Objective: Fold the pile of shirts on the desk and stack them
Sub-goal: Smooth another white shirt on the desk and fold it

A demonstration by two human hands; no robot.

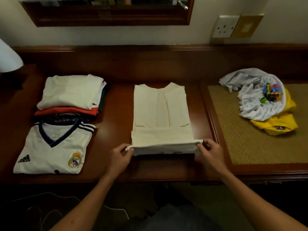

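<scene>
A cream shirt (160, 110) lies face down in the middle of the wooden desk (116, 100), sleeves folded in, its bottom part turned up. My left hand (120, 157) pinches the near left corner of that fold. My right hand (209, 153) pinches the near right corner. At the left, a stack of folded shirts (70, 95) has a cream one on top and a red one below. In front of it lies a folded white football jersey (53, 152). At the right, a crumpled white shirt (253, 94) rests on a yellow shirt (276, 124).
A woven mat (241, 139) is inset in the desk's right part under the unfolded pile. A raised wooden back rail (150, 60) runs along the wall. A lampshade (8, 59) stands at the far left. A wall socket (225, 27) is above right.
</scene>
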